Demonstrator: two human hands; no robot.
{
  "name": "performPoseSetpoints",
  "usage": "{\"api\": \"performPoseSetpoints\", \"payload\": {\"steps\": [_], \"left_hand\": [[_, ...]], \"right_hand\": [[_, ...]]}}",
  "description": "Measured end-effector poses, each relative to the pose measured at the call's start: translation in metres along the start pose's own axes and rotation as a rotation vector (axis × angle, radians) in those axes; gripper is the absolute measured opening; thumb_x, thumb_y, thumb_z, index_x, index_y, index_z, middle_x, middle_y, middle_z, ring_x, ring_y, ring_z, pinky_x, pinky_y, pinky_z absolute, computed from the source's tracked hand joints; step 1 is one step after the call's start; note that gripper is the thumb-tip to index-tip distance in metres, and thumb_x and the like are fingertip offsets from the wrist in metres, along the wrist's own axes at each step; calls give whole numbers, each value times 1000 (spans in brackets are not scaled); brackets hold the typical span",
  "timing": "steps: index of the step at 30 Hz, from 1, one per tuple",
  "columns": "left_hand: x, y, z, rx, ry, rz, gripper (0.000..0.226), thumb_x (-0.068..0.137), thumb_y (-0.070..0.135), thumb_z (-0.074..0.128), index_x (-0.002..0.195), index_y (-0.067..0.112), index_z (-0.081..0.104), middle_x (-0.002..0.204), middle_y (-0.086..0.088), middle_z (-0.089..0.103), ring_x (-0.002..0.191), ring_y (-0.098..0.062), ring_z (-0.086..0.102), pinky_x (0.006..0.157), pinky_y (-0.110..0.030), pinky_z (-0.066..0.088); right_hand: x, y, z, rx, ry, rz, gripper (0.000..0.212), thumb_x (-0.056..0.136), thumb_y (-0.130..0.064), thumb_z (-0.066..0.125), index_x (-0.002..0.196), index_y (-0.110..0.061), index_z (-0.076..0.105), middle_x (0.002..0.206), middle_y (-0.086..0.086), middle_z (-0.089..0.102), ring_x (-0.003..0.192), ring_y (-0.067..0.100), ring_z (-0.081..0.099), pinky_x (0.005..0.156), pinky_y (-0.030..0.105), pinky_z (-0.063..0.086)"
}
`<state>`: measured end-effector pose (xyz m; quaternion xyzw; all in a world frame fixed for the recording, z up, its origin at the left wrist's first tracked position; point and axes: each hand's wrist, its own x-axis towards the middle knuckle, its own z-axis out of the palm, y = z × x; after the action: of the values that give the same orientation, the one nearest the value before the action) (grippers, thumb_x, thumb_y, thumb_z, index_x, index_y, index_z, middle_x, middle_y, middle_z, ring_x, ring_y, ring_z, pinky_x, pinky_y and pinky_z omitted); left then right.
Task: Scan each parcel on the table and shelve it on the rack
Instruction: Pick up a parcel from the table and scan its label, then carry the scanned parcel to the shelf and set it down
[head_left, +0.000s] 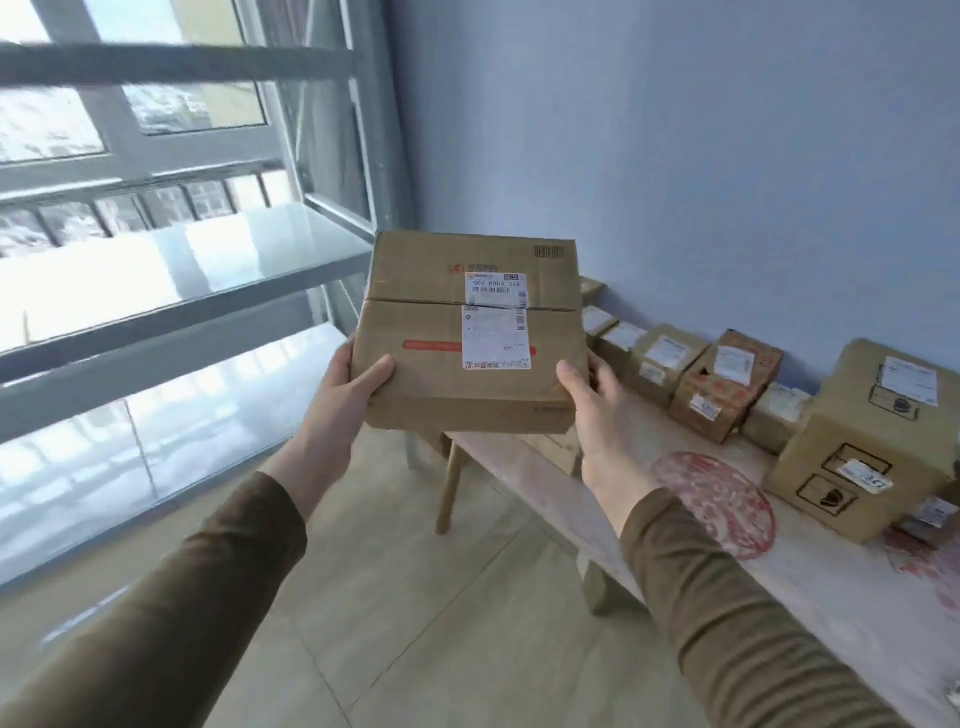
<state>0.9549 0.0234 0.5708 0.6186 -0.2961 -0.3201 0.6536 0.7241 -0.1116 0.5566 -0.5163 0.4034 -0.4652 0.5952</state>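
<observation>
Rack (218, 291): grey metal shelving filling the left half of the frame, shelves lying bare and glaring with window light; three shelf levels are showing, the uppermost blurred.
Left hand (345, 382): gripping the lower left corner of the carried parcel, thumb lying on the top face, fingers wrapping underneath out of sight.
Carried parcel (470, 332): one flat brown carton, hanging in mid-air at frame centre between both hands, well apart from the table top, its far edge nearing the rack's middle shelf; two white labels (496, 322) are facing up.
Right hand (597, 400): clasping the lower right corner of the same parcel, thumb on top, fingers curling round the side.
Step in hand, judged: shelving is under way; whether scanning is already done cannot be told, and no scanner is showing.
Handling advice: keeping the carton level, labels up, and sliding its far edge onto a shelf before loosening either grip.
Table (779, 597): pale top with red prints, running along the lower right of the frame.
Parcels waiting on table: about ten, in a row along the wall; the far ones are too small to count surely, and the largest carton (862, 441) is sitting near the right edge.
</observation>
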Motion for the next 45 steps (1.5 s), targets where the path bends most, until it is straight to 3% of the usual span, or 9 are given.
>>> {"api": "performPoseSetpoints", "payload": {"steps": [4,7,11,16,21,29,35,40,45], "left_hand": [[-3,54,-118,-16,78,115,49,98,29,68,143,35,53,127,10,71,111,-6,69,81,-18,50],[-10,93,-196,-20,153,191,50,97,28,69,144,34,54,127,9,71,108,-7,70,80,-19,53],[-17,144,-277,-41,260,288,46,98,24,67,142,30,56,125,7,73,108,-10,71,76,-17,55],[-9,197,-358,-51,388,399,42,99,20,66,140,27,59,122,4,75,98,-6,72,70,-15,55],[20,244,-423,-14,502,465,48,98,24,67,143,26,50,124,1,68,88,-4,71,58,-20,55],[110,329,-510,131,605,518,48,101,41,59,140,13,53,123,0,65,100,-7,61,67,-15,49],[181,364,-564,137,693,482,31,104,43,53,127,23,58,112,11,63,100,-5,57,74,-22,40],[226,382,-612,137,761,429,19,105,45,50,106,29,60,106,7,63,98,-11,56,74,-24,42],[267,386,-665,127,816,353,25,104,48,52,96,26,59,101,5,63,93,-11,56,94,-34,38]], "right_hand": [[-14,-22,127,33,-129,-57,33,100,-28,68,132,-27,64,124,-7,73,115,10,68,93,24,54],[-29,-42,215,62,-214,-101,36,100,-30,66,136,-24,63,122,-5,73,113,13,68,89,24,55],[-43,-71,314,87,-346,-153,39,97,-42,66,134,-31,62,122,-6,74,114,19,70,97,41,58],[-45,-111,423,133,-487,-248,36,104,-33,60,139,-24,57,123,-5,72,112,13,68,79,19,53],[-31,-144,520,169,-593,-314,39,104,-39,59,139,-23,53,125,-2,67,108,10,64,77,22,48],[35,-200,668,170,-734,-395,44,101,-48,62,136,-22,57,122,-2,69,111,15,65,79,27,51],[93,-219,783,142,-841,-410,38,93,-61,65,115,-30,65,123,2,71,119,22,65,107,45,51],[115,-219,868,116,-872,-373,65,72,-80,64,118,-34,69,118,-3,73,117,21,65,107,52,51],[127,-216,928,81,-880,-268,88,59,-90,61,122,-29,67,117,1,72,112,25,67,100,54,56]]}}
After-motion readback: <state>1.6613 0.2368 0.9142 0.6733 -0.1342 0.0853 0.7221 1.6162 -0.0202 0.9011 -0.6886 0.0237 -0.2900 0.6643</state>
